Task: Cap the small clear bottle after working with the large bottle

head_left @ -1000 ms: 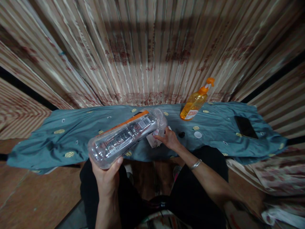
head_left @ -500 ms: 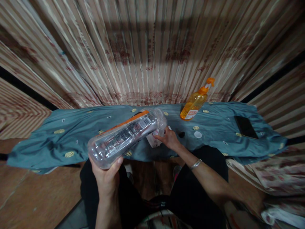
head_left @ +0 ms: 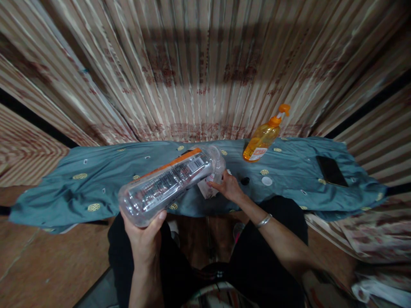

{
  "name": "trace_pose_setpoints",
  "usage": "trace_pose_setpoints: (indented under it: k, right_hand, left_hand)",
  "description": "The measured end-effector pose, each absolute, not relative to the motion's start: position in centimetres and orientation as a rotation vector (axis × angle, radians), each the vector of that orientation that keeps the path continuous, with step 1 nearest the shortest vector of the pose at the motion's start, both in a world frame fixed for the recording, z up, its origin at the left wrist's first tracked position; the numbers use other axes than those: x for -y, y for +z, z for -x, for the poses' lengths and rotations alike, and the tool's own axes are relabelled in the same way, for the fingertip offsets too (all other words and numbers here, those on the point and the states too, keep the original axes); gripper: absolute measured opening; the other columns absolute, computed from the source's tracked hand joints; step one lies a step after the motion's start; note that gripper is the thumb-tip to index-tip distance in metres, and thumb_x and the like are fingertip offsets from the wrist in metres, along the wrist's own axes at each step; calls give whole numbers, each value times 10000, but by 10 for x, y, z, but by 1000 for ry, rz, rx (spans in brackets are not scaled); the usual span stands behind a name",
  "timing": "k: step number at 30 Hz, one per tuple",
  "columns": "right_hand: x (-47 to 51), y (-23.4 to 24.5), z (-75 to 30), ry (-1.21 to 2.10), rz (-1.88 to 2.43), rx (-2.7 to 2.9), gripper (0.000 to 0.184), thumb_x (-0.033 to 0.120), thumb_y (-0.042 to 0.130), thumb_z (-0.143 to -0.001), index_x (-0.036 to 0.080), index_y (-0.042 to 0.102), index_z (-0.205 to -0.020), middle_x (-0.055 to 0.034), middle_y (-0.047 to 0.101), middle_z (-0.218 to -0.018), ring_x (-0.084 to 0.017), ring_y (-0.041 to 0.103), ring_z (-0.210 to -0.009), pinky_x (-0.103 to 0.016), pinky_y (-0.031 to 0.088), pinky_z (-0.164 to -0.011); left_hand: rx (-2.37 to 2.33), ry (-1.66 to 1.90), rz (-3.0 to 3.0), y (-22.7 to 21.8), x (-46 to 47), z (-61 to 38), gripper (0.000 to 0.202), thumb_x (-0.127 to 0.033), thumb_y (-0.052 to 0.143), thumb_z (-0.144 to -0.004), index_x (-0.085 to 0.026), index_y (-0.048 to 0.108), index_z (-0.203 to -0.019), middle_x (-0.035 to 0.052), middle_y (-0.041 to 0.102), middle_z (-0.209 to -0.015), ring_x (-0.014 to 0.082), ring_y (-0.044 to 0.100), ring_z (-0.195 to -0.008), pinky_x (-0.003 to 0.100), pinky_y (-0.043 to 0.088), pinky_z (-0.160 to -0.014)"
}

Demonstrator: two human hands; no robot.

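Observation:
A large clear plastic bottle [head_left: 163, 186] with an orange-edged label and barcode lies slantwise over the cloth, its mouth end up and to the right. My left hand [head_left: 143, 233] is closed around the base, thumb on the near side. At the mouth end, my right hand [head_left: 229, 187] has its fingers closed on a white piece of paper [head_left: 208, 189] with faint print, against the bottle's neck. Part of the paper and some fingertips are hidden by the bottle. Just right of that hand are a small black cap [head_left: 245, 181] and a round white disc [head_left: 266, 181].
An orange pump bottle [head_left: 261, 139] stands near the back edge of the cloth-covered surface [head_left: 64, 188]. A dark phone [head_left: 332, 170] lies at the right. Behind hangs a striped curtain [head_left: 199, 64]. My knees are under the near edge.

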State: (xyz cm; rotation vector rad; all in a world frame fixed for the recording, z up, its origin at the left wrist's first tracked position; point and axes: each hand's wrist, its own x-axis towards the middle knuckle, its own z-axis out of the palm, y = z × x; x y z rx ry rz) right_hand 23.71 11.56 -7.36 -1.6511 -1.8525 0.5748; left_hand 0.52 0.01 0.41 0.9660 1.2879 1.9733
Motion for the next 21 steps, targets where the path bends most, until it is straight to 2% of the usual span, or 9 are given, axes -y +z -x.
trace_pose_setpoints:
  k: [21]
  right_hand:
    - [-116, -76, -238, 565, 1645, 1859, 501, 355, 782, -787, 164, 540, -1181, -118, 742, -1023, -278, 737, -916, -331, 551, -737]
  left_hand:
    - [-1267, 1968, -942, 9, 0, -8, 814, -248, 890, -548, -205, 557, -1290, 92, 642, -1166, 236, 656, -1011, 460, 491, -1007]
